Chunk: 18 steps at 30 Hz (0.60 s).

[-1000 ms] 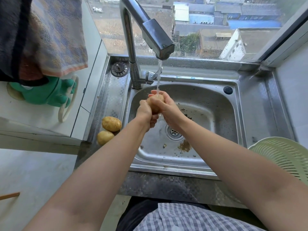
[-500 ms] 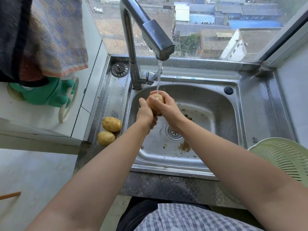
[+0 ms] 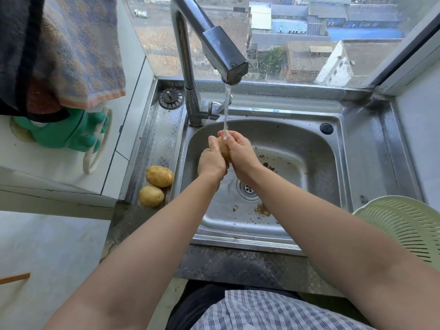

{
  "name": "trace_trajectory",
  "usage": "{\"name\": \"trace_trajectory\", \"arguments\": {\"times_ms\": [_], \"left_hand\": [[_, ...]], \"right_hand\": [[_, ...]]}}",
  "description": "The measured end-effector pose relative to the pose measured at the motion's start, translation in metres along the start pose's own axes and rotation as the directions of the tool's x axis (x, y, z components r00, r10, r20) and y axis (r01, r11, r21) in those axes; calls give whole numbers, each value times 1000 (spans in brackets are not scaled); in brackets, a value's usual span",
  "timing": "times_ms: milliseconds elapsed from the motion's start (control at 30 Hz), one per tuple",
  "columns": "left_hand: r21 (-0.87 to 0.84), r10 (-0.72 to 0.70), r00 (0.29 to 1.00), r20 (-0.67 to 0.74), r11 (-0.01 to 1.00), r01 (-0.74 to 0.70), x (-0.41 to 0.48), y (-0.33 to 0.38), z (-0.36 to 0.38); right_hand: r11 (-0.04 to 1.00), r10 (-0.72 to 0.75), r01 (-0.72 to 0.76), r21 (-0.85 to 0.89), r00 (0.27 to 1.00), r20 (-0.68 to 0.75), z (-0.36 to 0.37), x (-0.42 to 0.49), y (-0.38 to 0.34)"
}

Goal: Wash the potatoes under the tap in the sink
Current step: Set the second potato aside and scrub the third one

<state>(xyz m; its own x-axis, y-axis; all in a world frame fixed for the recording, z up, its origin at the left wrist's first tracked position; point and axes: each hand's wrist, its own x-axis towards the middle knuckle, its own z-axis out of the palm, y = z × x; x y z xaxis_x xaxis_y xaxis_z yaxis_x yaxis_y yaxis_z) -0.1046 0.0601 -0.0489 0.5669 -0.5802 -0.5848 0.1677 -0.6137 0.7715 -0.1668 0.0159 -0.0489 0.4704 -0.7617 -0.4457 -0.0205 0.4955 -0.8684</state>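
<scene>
Two tan oval potatoes (image 3: 156,185) lie on the steel ledge left of the stainless steel sink (image 3: 295,148), touching each other; left hand (image 3: 211,160) and right hand (image 3: 240,153) both wrapped around a third tan potato (image 3: 223,150) over the basin, grip closed on it from both sides; chrome tap (image 3: 214,46) above the sink running, stream landing on the potato; pale green slotted plastic colander (image 3: 402,225) at the sink's right edge.

Both my hands, left hand (image 3: 210,160) and right hand (image 3: 240,153), clasp one potato (image 3: 223,148) under the tap (image 3: 223,55) stream over the sink (image 3: 309,163); two potatoes (image 3: 156,185) lie left.
</scene>
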Motion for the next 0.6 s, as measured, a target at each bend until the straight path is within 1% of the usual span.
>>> {"name": "trace_trajectory", "arguments": {"times_ms": [33,100,133,167,200,267,300,333,400,433,467,500,567,600], "left_hand": [[6,-5,1000,-3,1000,5,1,-2,-1],[2,-34,999,-11,999,34,3,-4,-5],[-7,-40,999,-15,999,40,4,-5,-6],[-4,-31,999,-11,1000,31,5,-7,-6],[8,-8,1000,-1,1000,8,6,-8,-3],[22,25,1000,7,999,-25,3,-7,2],[19,22,1000,0,1000,-22,4,-6,4],[19,22,1000,-2,1000,-22,5,-6,3],[12,-5,1000,2,1000,5,7,-4,-2],[6,-24,1000,-1,1000,24,6,-3,-5],[9,-24,1000,-3,1000,24,5,-2,-6],[20,-20,1000,11,1000,20,5,-3,-5],[29,-4,1000,22,1000,3,5,-4,-1],[26,2,1000,22,1000,-3,5,-4,0]], "right_hand": [[999,9,-11,37,999,43,-3,1,0],[983,42,-75,169,981,191,-11,0,-1],[974,55,-106,202,969,241,-15,-1,-1],[975,65,-114,188,967,246,-16,-1,-1],[984,67,-98,150,978,198,-13,-1,-1],[995,44,-48,83,998,55,-5,-1,-3],[995,44,-47,85,999,27,-3,0,-3],[990,59,-65,128,997,51,-5,2,-4],[957,89,-140,253,975,203,-14,2,-9],[943,94,-172,284,959,269,-18,1,-11],[948,97,-177,265,953,287,-19,1,-11],[965,96,-152,213,963,253,-17,1,-9],[993,67,-77,87,991,112,-9,1,-6],[996,50,-56,66,996,79,-6,2,-5]]}}
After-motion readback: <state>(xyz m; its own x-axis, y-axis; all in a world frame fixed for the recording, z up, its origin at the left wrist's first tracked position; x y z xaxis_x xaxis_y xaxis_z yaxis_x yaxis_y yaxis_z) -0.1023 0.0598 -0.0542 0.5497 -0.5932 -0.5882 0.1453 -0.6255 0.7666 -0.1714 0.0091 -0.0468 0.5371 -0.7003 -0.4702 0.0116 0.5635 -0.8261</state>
